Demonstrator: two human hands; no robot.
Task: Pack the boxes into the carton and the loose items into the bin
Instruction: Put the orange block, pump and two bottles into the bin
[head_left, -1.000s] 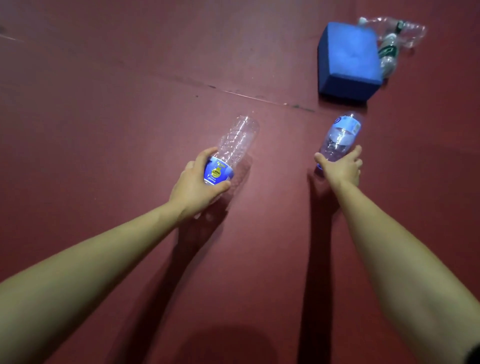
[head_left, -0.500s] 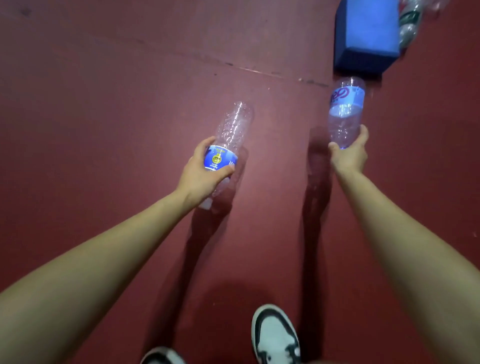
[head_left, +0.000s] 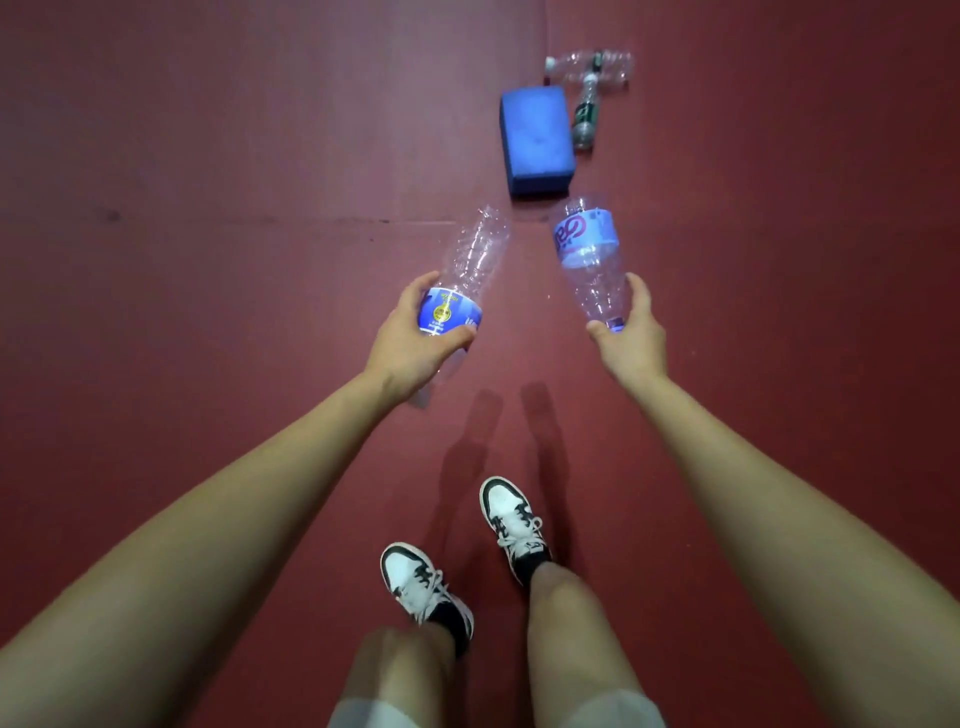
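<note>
My left hand (head_left: 410, 343) grips an empty clear bottle with a dark blue label (head_left: 470, 270) near its neck end, its base pointing away from me. My right hand (head_left: 631, 332) holds a second clear bottle with a light blue label (head_left: 587, 244) by its neck end, base tilted up and away. Both bottles hang in the air above the red floor. A blue block (head_left: 535, 140) lies on the floor just beyond them. No carton or bin is in view.
Beyond the blue block lie a green-labelled bottle (head_left: 584, 117) and two clear bottles (head_left: 592, 65). My two feet in black-and-white sneakers (head_left: 514, 525) stand on the red floor mat (head_left: 208, 260), which has a seam running across.
I have stood up: both bottles rose off the floor with my hands, my legs and sneakers came into view, and the blue block now looks farther away.
</note>
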